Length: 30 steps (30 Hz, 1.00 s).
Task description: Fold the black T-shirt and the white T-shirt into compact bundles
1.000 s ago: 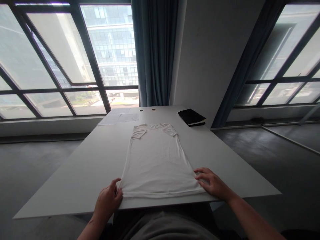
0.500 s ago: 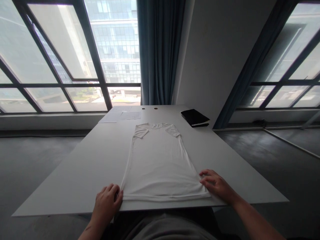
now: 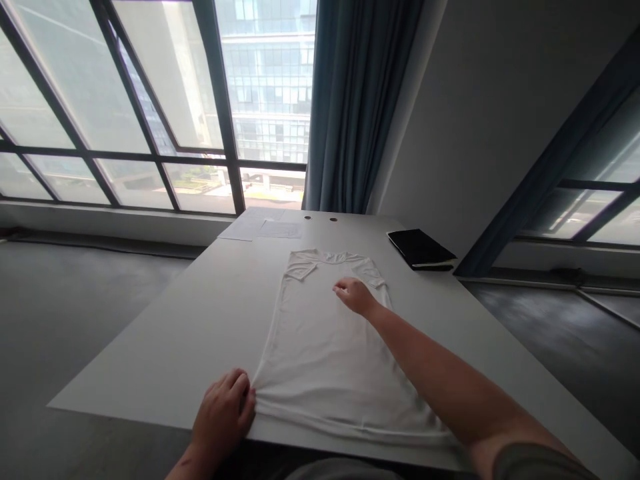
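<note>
A white short-sleeved T-shirt (image 3: 325, 340) lies flat, its collar at the far end and its hem along the table's near edge. At the hem's left corner, my left hand (image 3: 225, 407) has its fingers curled and closed on the fabric. My right hand (image 3: 354, 295) is over the upper part of the shirt, below the collar, its fingers curled together with nothing visible in them. Whether it touches the cloth I cannot tell. My right forearm crosses over the shirt's right side and hides part of that edge.
The shirt rests on a white table (image 3: 165, 347). Paper sheets (image 3: 280, 229) lie at its far left, and a black notebook (image 3: 421, 249) at the far right. Two round holes (image 3: 333, 219) are near the far edge. A blue curtain (image 3: 357, 107) hangs behind.
My right hand has left the hem's right side and reached forward and left over the upper shirt. My left hand stays at the left corner. The view has turned and tilted.
</note>
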Motion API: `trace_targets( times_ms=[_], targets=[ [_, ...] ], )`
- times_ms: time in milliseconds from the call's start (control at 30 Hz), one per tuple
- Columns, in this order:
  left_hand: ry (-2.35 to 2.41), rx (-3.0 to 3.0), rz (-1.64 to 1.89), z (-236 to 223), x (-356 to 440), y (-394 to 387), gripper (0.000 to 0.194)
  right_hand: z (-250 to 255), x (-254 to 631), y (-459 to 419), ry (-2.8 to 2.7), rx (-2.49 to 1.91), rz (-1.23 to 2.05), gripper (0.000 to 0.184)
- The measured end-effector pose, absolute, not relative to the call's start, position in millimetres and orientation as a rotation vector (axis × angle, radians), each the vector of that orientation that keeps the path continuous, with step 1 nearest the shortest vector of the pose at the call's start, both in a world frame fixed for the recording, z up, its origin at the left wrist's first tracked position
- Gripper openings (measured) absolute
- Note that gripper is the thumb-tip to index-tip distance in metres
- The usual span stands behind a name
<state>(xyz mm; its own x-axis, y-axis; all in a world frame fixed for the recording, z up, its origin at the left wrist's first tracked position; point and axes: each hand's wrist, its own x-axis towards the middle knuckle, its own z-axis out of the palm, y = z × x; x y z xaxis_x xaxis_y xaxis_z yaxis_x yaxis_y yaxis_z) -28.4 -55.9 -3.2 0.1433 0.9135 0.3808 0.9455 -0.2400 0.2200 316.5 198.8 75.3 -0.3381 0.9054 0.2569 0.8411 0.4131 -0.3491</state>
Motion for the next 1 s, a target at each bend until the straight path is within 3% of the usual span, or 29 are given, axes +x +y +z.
trace_targets(
  times_ms=[133, 333, 533, 733, 1000],
  targets=[
    [-1.897, -2.305, -0.706, -1, -28, -53, 0.015, 83, 227, 283, -2.341, -1.567, 0.291, 0.024],
    [-1.909, -2.313, -0.727, -1, -31, -49, 0.012, 55, 151, 368, -2.330, -1.743, 0.356, 0.025],
    [-1.925, -2.331, -0.693, 4, -30, -49, 0.010, 23, 126, 416, -2.325, -1.838, 0.376, 0.032],
    [-1.978, -2.361, -0.686, 11, -28, -49, 0.013, 5, 112, 441, -2.418, -1.863, 0.384, 0.052],
    [-2.075, -2.374, -0.740, 14, -25, -50, 0.013, 2, 105, 470, -2.417, -1.954, 0.327, 0.056]
  ],
)
